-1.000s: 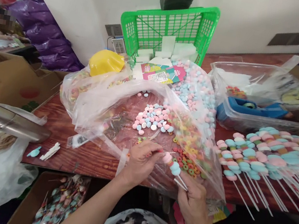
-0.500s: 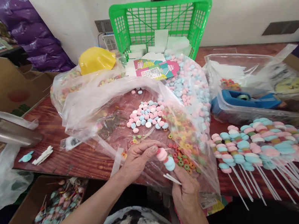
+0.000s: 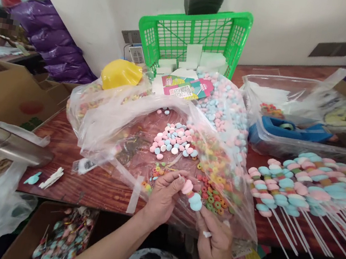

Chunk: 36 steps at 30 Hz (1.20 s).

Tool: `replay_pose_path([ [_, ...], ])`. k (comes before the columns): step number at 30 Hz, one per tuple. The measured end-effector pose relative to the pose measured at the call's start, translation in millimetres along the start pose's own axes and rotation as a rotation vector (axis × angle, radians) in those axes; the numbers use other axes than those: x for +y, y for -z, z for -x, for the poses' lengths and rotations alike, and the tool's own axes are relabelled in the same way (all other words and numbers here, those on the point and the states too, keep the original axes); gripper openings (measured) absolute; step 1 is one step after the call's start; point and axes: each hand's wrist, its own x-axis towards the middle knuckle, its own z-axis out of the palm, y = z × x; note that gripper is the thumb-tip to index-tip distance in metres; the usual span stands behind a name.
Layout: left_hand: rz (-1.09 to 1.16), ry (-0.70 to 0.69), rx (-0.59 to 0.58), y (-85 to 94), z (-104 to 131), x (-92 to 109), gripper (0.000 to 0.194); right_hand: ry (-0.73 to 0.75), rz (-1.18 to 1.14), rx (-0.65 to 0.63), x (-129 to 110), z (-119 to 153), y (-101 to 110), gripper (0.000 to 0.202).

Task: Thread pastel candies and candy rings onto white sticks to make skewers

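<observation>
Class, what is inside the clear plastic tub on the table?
The tub holds a blue tape dispenser, some small red and orange sweets, and something white. Whatever lies beneath them is covered.

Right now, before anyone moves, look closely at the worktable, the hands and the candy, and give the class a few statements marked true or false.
1. The left hand is at the pink end of the candy skewer. True.
2. The right hand rests on the green basket. False: it holds the skewer near the blue candy, and the basket is farther back, by the wall.
3. The tape dispenser is in the clear tub. True.
4. The row of candy sticks lies to the left of both hands. False: it lies to their right.
5. Loose pink, blue and white candies are heaped beyond the hands. True.
</observation>
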Motion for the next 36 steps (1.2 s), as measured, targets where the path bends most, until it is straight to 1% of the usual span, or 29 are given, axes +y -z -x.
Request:
replay_pose_path([
  [3, -0.025, 0.042, -0.069, 0.4, 2.7, -3.8, 0.024, -0.039, -0.010, 0.021, -0.1, 3.2, -2.8, 0.038],
  [7, -0.034, 0.086, -0.109, 2.6, 8.2, -14.4, 0.021, -0.082, -0.008, -0.005, 4.1, 10.4, -4.4, 0.030],
  [9, -0.074, 0.090, -0.138, 3.4, 9.4, -18.5, 0.021, -0.093, 0.010, -0.021, 7.3, 12.7, -5.0, 0.025],
  [11, -0.168, 0.075, -0.169, 5.5, 5.7, -16.2, 0.026, -0.100, 0.030, -0.006, 10.7, 12.8, -5.0, 0.020],
  [13, -0.300, 0.033, -0.177, 12.0, -4.5, -4.2, 0.035, -0.125, 0.051, 0.033, 13.9, 10.6, -3.4, 0.016],
  [15, -0.492, -0.077, -0.121, 25.6, -20.4, 16.5, 0.040, -0.175, 0.061, 0.071, 16.4, 7.7, -0.1, 0.021],
  [16, -0.638, -0.169, -0.058, 35.0, -29.5, 28.2, 0.037, -0.213, 0.060, 0.082, 17.3, 6.5, 1.9, 0.024],
  [17, -0.818, -0.303, 0.019, 45.4, -38.8, 39.4, 0.031, -0.252, 0.053, 0.088, 18.0, 5.9, 3.8, 0.028],
  [18, -1.036, -0.395, 0.064, 56.1, -47.6, 49.3, 0.023, -0.287, 0.040, 0.084, 18.5, 5.8, 5.3, 0.030],
  [19, -1.241, -0.431, 0.060, 66.3, -55.5, 57.0, 0.016, -0.310, 0.026, 0.073, 18.9, 6.4, 6.3, 0.032],
  [20, -1.403, -0.432, 0.032, 75.5, -62.1, 62.2, 0.010, -0.320, 0.016, 0.057, 19.2, 7.4, 6.6, 0.033],
  [22, -1.598, -0.410, -0.022, 89.3, -71.0, 65.3, 0.014, -0.287, 0.012, 0.028, 19.9, 10.2, 5.4, 0.029],
  [23, -1.634, -0.398, -0.032, 93.8, -73.3, 64.1, 0.017, -0.254, 0.013, 0.016, 20.3, 11.4, 4.2, 0.025],
  [25, -1.630, -0.389, -0.015, 99.5, -75.5, 59.0, 0.021, -0.189, 0.011, -0.011, 21.0, 13.0, 1.5, 0.016],
  [29, -1.571, -0.360, 0.081, 106.6, -79.7, 51.2, 0.022, -0.139, 0.032, -0.057, 22.1, 12.9, -2.0, 0.017],
  [32, -1.569, -0.341, 0.150, 111.6, -87.0, 51.1, 0.029, -0.118, 0.062, -0.083, 22.0, 11.9, -3.6, 0.016],
  [36, -1.637, -0.331, 0.161, 111.4, -92.8, 54.4, 0.022, -0.076, 0.046, -0.090, 20.7, 10.3, -4.8, 0.017],
])
